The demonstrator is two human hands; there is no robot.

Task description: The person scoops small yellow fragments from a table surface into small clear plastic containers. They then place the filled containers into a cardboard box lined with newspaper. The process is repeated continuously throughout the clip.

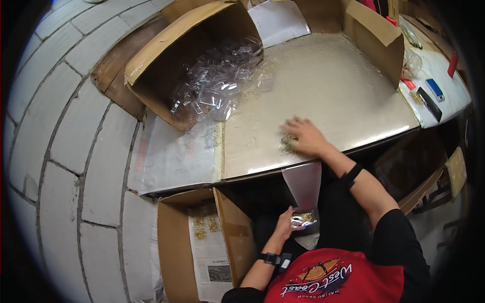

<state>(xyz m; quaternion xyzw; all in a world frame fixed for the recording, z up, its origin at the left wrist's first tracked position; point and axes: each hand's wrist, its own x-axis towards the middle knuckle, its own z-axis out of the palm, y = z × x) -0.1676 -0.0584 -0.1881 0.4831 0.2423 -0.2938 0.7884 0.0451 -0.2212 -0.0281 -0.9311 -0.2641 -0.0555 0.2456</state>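
Observation:
At the front edge of the table, my right hand lies with its fingers stretched out, touching a small heap of thin gold-coloured wire pieces. The hand is slightly blurred. Below the table edge, my left hand grips a small clear plastic box with gold-coloured pieces inside. A translucent plastic chute slopes down from the table edge above this box. Its lower end is close to the box; whether they touch I cannot tell.
A tipped cardboard carton spills many clear plastic boxes onto the table's left side. Beside my left arm, an open carton holds newspaper and several filled boxes. At the right lie a blue object and a black one.

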